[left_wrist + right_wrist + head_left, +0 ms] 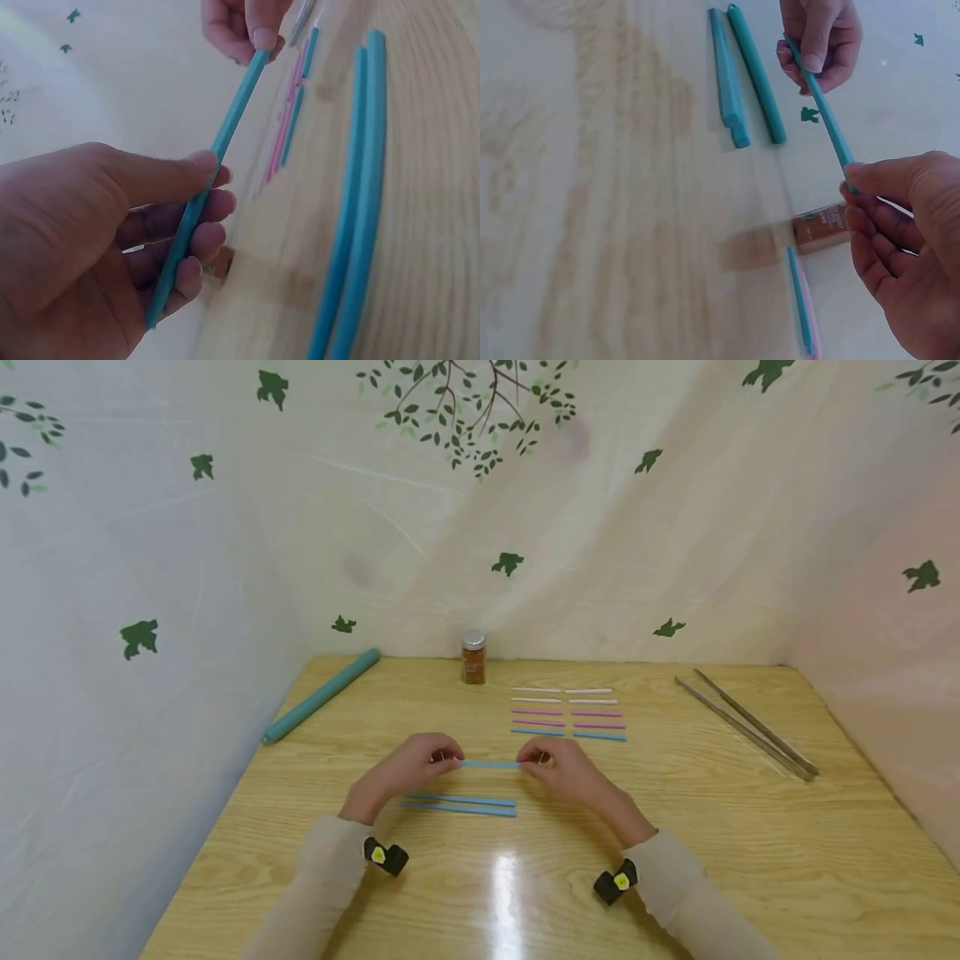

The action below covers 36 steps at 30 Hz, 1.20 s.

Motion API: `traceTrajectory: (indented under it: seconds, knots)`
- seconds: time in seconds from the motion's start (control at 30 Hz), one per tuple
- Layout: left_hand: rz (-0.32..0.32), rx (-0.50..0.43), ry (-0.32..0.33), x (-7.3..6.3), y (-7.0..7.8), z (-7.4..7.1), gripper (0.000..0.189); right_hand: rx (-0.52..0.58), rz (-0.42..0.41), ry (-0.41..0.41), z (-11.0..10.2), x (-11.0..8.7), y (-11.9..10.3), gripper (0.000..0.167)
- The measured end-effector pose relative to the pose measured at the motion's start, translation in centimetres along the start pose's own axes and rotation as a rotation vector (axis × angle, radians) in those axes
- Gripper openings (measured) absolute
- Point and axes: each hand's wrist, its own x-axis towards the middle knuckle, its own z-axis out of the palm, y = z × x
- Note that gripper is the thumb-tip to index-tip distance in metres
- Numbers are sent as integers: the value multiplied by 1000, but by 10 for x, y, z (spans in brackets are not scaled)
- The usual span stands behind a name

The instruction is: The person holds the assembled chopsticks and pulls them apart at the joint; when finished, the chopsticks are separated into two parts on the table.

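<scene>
Between my two hands a thin blue stick, about as slim as a drinking straw (489,765), is stretched level above the table. My left hand (408,766) pinches one end with thumb and fingertips, and in the left wrist view the stick (238,112) crosses its curled fingers. My right hand (567,770) pinches the other end; the right wrist view shows its thumb (877,176) pressed on the tip. Two more long blue sticks (472,811) lie side by side on the table, nearer to me, partly behind the left wrist.
Beyond my right hand, shorter blue (600,737), pink (597,725) and white sticks (588,691) lie in two columns. A spice jar (474,662) stands at the back. A teal rod like a rolling pin (322,697) lies left, long metal tongs (750,731) right.
</scene>
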Motion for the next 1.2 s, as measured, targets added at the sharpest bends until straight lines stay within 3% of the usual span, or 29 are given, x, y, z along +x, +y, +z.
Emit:
traceTrajectory:
  seconds: [0.2, 0.4, 0.63, 1.0, 1.2]
  knots:
    - [42, 46, 27, 13, 15, 2, 9, -6, -38, 45, -6, 3, -7, 10]
    - [95, 65, 19, 25, 25, 8, 8, -15, -95, 25, -3, 7, -14, 23]
    - [122, 82, 27, 30, 36, 14, 7, -68, -108, 18, 1, 10, -19, 12]
    - [99, 92, 54, 33, 40, 17, 10, -82, -114, 9, 0, 10, -19, 11]
    - [133, 97, 102, 33, 36, 20, 9, -105, -105, 0, -1, 9, -18, 12]
